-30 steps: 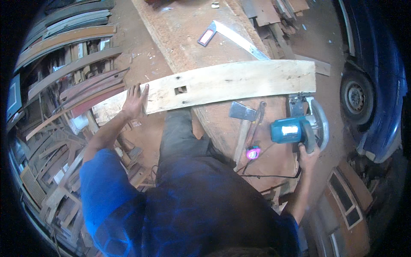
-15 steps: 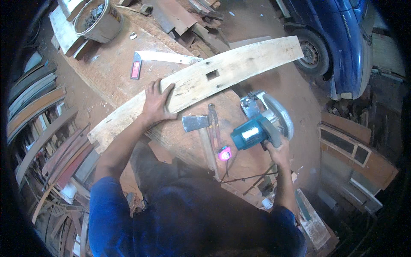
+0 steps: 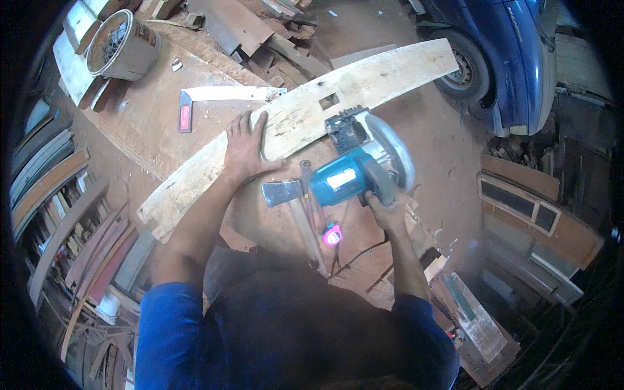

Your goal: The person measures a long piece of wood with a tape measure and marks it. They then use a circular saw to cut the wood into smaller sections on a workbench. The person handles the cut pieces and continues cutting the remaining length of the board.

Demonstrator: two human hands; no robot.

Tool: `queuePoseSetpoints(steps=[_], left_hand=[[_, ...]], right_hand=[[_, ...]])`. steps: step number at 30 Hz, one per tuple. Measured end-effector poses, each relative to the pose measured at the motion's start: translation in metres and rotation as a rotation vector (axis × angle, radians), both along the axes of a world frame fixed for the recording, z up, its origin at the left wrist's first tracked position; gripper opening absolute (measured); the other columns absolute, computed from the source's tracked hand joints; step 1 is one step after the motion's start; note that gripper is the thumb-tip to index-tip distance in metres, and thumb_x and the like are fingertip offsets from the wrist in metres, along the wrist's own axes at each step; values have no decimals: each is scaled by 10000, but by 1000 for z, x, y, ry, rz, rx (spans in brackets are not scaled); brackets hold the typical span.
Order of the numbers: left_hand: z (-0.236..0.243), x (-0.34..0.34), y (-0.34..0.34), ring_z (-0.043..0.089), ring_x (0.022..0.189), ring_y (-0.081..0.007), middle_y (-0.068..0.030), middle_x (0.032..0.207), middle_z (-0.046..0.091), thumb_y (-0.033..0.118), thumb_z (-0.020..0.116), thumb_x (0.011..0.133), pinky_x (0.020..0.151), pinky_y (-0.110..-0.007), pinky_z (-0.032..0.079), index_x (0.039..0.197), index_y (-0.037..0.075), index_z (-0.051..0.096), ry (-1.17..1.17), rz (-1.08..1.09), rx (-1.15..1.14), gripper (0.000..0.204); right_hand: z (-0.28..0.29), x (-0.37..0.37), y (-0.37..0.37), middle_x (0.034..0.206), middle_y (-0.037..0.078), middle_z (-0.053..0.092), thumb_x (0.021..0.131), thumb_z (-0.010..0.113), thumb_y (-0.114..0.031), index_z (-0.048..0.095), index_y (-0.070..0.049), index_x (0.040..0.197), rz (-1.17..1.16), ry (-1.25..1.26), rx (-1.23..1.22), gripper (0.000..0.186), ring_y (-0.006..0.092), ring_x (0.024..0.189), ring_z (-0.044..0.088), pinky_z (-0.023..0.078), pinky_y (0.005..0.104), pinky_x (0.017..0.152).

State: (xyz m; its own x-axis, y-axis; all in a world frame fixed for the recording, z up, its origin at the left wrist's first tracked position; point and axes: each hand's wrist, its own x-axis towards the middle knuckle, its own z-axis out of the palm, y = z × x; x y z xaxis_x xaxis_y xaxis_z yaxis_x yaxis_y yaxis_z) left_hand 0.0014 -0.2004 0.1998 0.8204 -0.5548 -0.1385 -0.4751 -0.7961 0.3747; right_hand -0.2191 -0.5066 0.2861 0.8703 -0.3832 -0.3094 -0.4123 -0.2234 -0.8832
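Note:
A long pale wooden board (image 3: 296, 123) with a square hole lies diagonally across the workbench. My left hand (image 3: 247, 149) rests on its middle, fingers spread and the thumb stretched out at the near edge. My right hand (image 3: 388, 209) is closed around the rear handle of a teal circular saw (image 3: 340, 177). The saw's metal base sits at the board's near edge, just below the square hole; whether it rests on the wood I cannot tell. Below the board lie a hatchet (image 3: 283, 193), pincers (image 3: 308, 185), partly covered by the saw, and a pink tape measure (image 3: 332, 234).
Beyond the board lies a try square (image 3: 185, 112) on the dusty workbench (image 3: 208, 75). A bucket (image 3: 123, 49) stands at the far left, scrap boards (image 3: 237, 26) at the back. A blue vehicle (image 3: 500, 58) is near the board's right end. Stacked timber (image 3: 49, 169) lines the left.
My right hand has brought the saw leftward and up to the board's near edge, where it now covers part of the pincers. My left hand stays on the board.

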Motion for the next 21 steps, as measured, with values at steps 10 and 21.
queuePoseSetpoints(steps=[10, 21], left_hand=[[-10, -2, -8, 345, 1405, -464, -308, 1494, 385, 793, 664, 780, 1207, -580, 231, 1565, -72, 298, -25, 35, 37, 1223], [8, 7, -5, 245, 1513, -503, -334, 1638, 245, 889, 721, 608, 1245, -605, 169, 1634, -3, 233, 11, -125, 135, 1445]], right_hand=[[-23, 1, 9, 1018, 165, 765, 820, 754, -149, 704, 11, 1197, 137, 29, -198, 413, 256, 952, 751, 572, 388, 862], [86, -42, 51, 996, 216, 753, 837, 728, -151, 679, 42, 1218, -19, 98, -352, 430, 304, 919, 757, 579, 417, 855]])
